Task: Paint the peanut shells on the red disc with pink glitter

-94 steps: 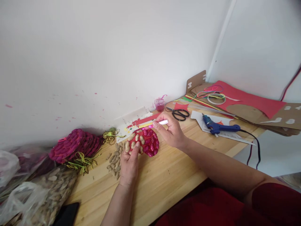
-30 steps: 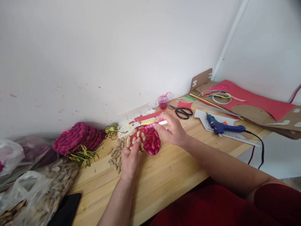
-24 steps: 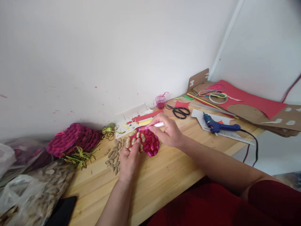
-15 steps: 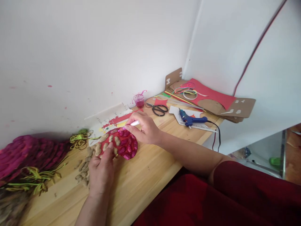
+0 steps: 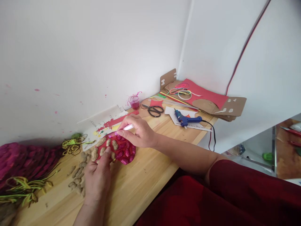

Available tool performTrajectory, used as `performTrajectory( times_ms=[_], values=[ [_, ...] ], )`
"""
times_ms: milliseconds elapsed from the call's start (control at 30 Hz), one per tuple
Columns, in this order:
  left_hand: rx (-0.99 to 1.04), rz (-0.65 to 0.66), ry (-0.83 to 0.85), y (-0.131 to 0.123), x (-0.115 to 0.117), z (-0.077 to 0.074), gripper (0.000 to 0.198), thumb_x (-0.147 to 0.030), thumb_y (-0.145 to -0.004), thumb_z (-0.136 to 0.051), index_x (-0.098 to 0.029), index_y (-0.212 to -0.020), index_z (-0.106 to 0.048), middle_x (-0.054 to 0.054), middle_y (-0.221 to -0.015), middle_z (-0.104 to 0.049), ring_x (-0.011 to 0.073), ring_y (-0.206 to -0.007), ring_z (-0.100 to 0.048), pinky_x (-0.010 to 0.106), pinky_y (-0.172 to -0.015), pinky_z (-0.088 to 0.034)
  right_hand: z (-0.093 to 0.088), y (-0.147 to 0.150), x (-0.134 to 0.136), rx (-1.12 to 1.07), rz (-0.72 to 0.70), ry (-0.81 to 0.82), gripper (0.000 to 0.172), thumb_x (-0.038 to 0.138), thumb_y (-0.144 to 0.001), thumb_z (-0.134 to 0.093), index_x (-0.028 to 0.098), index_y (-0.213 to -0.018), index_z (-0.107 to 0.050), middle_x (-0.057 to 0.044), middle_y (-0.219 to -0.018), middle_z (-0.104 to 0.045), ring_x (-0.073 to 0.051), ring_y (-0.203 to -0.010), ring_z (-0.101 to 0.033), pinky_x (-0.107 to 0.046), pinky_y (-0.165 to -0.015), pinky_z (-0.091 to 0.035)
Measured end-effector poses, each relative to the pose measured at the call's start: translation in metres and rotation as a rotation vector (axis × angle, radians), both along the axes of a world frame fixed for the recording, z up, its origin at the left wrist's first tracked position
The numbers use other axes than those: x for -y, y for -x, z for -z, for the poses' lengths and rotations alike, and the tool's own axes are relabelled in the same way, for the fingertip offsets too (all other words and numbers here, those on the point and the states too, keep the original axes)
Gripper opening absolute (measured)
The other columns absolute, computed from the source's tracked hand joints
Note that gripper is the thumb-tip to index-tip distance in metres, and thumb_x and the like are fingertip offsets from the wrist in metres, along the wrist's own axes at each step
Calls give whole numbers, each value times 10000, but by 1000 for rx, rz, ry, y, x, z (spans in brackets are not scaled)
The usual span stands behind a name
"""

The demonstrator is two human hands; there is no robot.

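My left hand [image 5: 100, 171] is closed on the near-left edge of a red disc [image 5: 113, 145], thumb on top. Peanuts cover the disc: plain tan ones on its left part, glossy magenta ones [image 5: 127, 152] on its right. In my right hand [image 5: 138, 130] I pinch a white-handled paintbrush [image 5: 128, 127] over the disc's far edge; fingers hide most of its tip. A peanut by the tip shows bright pink. Loose peanuts [image 5: 78, 172] lie on the table left of the disc. A clear cup of magenta paint [image 5: 134, 102] stands beyond my right hand.
Black scissors [image 5: 155, 110] and a blue glue gun [image 5: 188, 119] with its cord lie to the right. Behind them are cardboard and red sheets [image 5: 209, 92] with coloured string. Stacked magenta peanut discs [image 5: 25, 160] and yellow-green cords [image 5: 25, 188] sit at left, against the wall.
The whole view has shifted slightly, so things appear farther left. My right hand and the brush have moved a little along the disc's far edge; both grips stay the same.
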State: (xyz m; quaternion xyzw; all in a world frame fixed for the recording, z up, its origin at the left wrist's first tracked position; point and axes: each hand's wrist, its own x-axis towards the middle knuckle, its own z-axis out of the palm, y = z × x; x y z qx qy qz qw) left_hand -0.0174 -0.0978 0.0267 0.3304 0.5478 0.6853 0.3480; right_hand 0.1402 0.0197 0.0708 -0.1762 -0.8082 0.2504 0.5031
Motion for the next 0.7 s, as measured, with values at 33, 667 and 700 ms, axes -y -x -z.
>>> performTrajectory(
  times_ms=[33,667,700],
  values=[
    [27,-11,4,-1,0,-1,337,-379,-838,-821,-240,-1142,-776,44,-1153,-775,239,-1161,-697,371,-1088,-520,0,0,0,-14,0,-11,133,334,-976,-648,226,-907,-613,-24,-873,-735,-171,-852,-662,-338,-885,-522],
    [-11,41,-50,4,0,2,311,-440,-844,-798,-180,-1015,-789,55,-925,-751,192,-850,-685,307,-852,-538,-2,-1,0,-143,-21,37,82,270,-965,-656,215,-915,-623,-19,-862,-689,-161,-805,-654,-314,-761,-499],
    [-33,42,-53,3,0,0,297,-439,-848,-794,-183,-997,-788,52,-921,-748,191,-854,-679,304,-855,-534,-2,-1,2,-130,-24,39,89,276,-962,-660,214,-909,-625,-22,-860,-694,-166,-807,-656,-319,-763,-499]
  ],
)
